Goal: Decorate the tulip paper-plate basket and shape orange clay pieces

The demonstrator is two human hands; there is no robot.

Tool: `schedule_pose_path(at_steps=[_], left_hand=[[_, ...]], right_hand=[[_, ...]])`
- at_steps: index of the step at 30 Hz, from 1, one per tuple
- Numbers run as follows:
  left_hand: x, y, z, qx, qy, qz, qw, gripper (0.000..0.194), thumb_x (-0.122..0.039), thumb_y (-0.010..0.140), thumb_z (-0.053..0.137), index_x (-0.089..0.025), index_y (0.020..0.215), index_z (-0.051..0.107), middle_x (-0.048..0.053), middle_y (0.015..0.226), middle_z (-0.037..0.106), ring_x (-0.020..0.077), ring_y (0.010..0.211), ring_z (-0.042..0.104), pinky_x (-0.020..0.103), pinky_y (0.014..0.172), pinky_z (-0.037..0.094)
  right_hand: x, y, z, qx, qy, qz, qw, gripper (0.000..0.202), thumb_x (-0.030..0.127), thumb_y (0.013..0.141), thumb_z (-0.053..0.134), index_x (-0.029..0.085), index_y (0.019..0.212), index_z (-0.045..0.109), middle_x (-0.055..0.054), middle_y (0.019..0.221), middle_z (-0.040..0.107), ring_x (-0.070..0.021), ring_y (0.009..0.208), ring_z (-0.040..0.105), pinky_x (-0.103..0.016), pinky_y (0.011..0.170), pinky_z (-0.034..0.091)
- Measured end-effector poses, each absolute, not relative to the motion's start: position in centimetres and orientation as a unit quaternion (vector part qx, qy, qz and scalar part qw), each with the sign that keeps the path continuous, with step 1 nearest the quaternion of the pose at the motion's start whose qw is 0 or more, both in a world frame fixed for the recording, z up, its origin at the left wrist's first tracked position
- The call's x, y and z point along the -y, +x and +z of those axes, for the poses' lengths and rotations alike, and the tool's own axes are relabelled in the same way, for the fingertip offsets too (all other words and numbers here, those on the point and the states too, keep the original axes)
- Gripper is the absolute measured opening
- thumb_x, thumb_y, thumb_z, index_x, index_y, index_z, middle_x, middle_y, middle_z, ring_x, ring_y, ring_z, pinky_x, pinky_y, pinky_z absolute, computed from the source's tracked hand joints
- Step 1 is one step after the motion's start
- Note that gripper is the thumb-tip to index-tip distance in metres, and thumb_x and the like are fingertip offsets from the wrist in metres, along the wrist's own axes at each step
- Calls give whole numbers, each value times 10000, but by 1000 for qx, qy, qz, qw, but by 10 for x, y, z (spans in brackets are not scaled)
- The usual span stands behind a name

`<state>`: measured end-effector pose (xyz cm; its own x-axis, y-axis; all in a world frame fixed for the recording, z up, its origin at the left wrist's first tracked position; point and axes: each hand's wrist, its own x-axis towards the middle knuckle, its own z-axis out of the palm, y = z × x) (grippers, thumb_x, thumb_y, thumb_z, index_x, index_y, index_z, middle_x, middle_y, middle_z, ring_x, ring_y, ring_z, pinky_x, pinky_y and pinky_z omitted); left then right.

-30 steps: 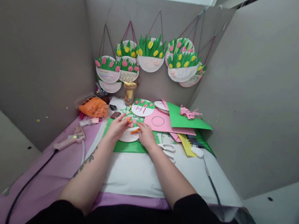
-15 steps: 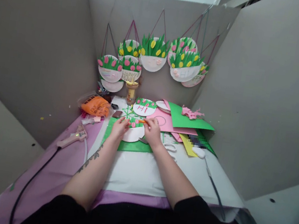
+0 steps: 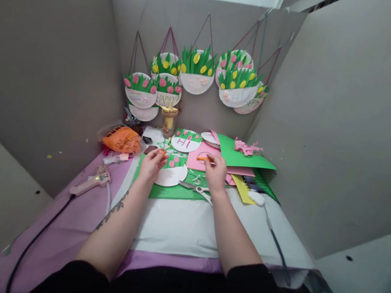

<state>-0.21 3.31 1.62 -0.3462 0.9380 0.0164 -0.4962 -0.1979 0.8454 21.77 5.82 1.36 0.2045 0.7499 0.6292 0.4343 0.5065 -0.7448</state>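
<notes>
My left hand (image 3: 151, 165) is closed on a small orange piece (image 3: 164, 152) at its fingertips, just above the left side of a white half-plate (image 3: 172, 176) with green paper grass and pink tulips. My right hand (image 3: 215, 174) pinches a slim orange stick-like object (image 3: 202, 158), perhaps a marker, over the pink sheet (image 3: 195, 161). Scissors (image 3: 199, 189) lie partly open between the half-plate and my right wrist. The half-plate rests on green paper (image 3: 173, 194).
A glue gun (image 3: 92, 182) with a black cord lies at the left, near an orange bag (image 3: 121, 139). Behind stand a jar (image 3: 168, 123) and a "Hi" plate (image 3: 185, 143). Green card (image 3: 245, 158) and a white device (image 3: 256, 198) are at the right. Decorated plates (image 3: 195, 84) hang behind.
My hands have moved apart, the right one to the right with the orange stick, the left slightly left. More of the scissors and half-plate now shows. The view has shifted slightly.
</notes>
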Motion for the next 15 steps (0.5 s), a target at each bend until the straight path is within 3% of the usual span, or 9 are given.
schedule_pose_path(at_steps=[6,9,12,15], left_hand=[[-33,-4,15,-386,274,725,499,493,-38,546,733,-189,998,604,59,1075,623,136,864,641,234,731,486],[-34,-4,16,-385,271,722,507,498,-28,541,723,-184,1000,607,64,1096,608,139,859,644,245,740,489],[-35,-3,15,-384,263,718,518,465,-43,549,734,-167,981,614,60,1045,624,129,814,646,236,713,487],[-36,-2,13,-379,264,713,528,427,-64,557,750,-158,955,627,47,979,646,122,788,648,231,702,483]], right_hand=[[-73,251,10,570,-547,7,613,195,222,785,526,141,913,648,-105,914,602,-215,896,545,-358,841,453],[-78,243,0,641,-558,61,523,194,223,768,546,160,924,643,-72,884,616,-184,767,554,-330,773,456],[-83,227,-7,698,-566,90,430,112,219,759,555,173,810,643,-54,831,610,-178,737,547,-316,742,444],[-87,216,-9,703,-563,89,425,99,224,771,542,175,767,628,-52,815,598,-180,750,546,-315,748,442]])
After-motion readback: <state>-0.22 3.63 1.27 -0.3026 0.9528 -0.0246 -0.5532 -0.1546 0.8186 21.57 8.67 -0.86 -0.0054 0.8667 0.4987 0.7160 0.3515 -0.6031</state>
